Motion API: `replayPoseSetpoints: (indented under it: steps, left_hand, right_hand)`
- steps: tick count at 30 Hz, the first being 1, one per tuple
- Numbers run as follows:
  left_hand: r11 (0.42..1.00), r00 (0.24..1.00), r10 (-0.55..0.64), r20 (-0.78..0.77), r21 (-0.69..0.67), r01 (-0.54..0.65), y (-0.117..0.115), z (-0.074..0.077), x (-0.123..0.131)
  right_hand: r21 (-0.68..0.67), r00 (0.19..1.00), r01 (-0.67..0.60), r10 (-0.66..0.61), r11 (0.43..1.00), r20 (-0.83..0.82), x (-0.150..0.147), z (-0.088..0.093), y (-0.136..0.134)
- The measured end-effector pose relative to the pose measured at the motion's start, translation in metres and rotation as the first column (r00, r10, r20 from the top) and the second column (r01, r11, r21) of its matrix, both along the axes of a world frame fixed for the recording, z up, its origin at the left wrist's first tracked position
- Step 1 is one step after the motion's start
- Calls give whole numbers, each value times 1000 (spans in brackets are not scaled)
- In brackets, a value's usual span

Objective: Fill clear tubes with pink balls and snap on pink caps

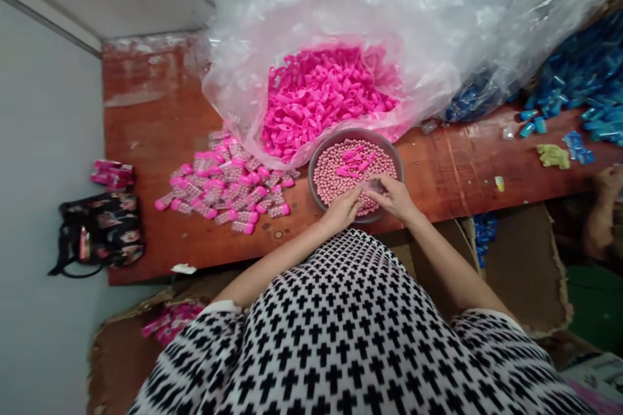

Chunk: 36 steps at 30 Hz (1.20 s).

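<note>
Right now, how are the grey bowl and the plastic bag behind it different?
The bowl is round with a firm rim; the plastic bag is loose and crumpled. The bowl is much smaller than the bag. The bowl is grey, the bag whitish and see-through. The bowl holds mostly pink beads, the bag a heap of bright pink pieces. Both contain bright pink pieces.

a small see-through piece (373, 186) is held over pink beads (331, 181).

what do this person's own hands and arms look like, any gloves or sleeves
The left hand and right hand wear no gloves, and the forearms are bare. The sleeves are white with black crosses and end in plain white edges.
</note>
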<state>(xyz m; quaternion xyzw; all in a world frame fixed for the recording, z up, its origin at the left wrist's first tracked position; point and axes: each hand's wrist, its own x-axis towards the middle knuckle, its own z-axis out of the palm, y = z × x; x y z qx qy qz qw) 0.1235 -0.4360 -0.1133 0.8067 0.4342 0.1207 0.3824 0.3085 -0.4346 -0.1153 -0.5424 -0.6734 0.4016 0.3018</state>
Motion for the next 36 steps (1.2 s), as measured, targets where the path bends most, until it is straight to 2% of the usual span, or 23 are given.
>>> replayPoseSetpoints:
  steps: [3,5,7,9,11,12,13,14,16,18,21,22,23,25,27,29,31,33,36]
  left_hand:
    - [999,998,-41,-43,-28,40,-9,0,-11]
    - [999,999,8,-31,-33,-9,-13,2,-24]
    - [992,993,121,-8,-40,-122,-14,3,-41]
    - [972,974,228,4,-52,-228,-14,5,-59]
    - [954,956,294,11,-63,-292,-16,5,-74]
    - [947,949,314,19,-72,-312,-17,6,-80]
    - [941,943,331,29,-82,-327,-19,5,-85]
    - [936,938,345,41,-91,-341,-21,5,-87]
    - [928,928,368,57,-94,-362,-25,4,-89]
    - [921,920,387,62,-73,-383,-28,4,-87]
    - [905,903,424,70,-30,-423,-26,3,-82]
    - [901,899,433,72,-19,-433,-24,2,-80]
    - [899,896,438,71,-14,-438,-21,1,-77]
    - [899,897,438,66,-29,-437,-14,-3,-70]
    - [899,897,434,78,-94,-427,-7,-8,-60]
    - [878,876,466,122,-185,-441,0,-14,-50]
    - [835,829,529,184,-289,-468,4,-20,-42]
    - [767,754,604,257,-443,-464,7,-25,-37]
    - [660,651,678,342,-673,-333,13,-28,-36]
  right_hand:
    - [-85,974,59,-76,995,-215,-32,-6,4]
    - [-107,970,71,-93,992,-223,-32,-12,11]
    - [-94,994,93,-99,991,-54,-22,-15,21]
    - [-77,963,42,-20,996,269,-10,-17,32]
    - [-114,811,-109,154,988,565,-6,-21,38]
    - [-152,723,-184,239,971,649,-9,-25,39]
    - [-190,664,-242,305,951,683,-15,-29,39]
    - [-220,641,-282,354,934,680,-24,-35,37]
    - [-250,670,-314,400,916,626,-46,-49,31]
    - [-255,721,-299,393,920,571,-63,-61,26]
    - [-255,764,-244,347,936,543,-69,-72,19]
    - [-247,810,-217,316,944,494,-67,-73,18]
    - [-236,875,-188,272,953,400,-64,-73,16]
    - [-229,986,-129,150,965,78,-57,-71,13]
    - [-260,965,-86,15,962,-262,-54,-67,10]
    - [-299,901,-68,-71,952,-428,-54,-61,9]
    - [-309,875,-50,-107,950,-472,-53,-54,9]
    - [-272,888,-41,-89,962,-450,-47,-45,11]
    - [-156,924,-93,27,983,-381,-32,-30,19]
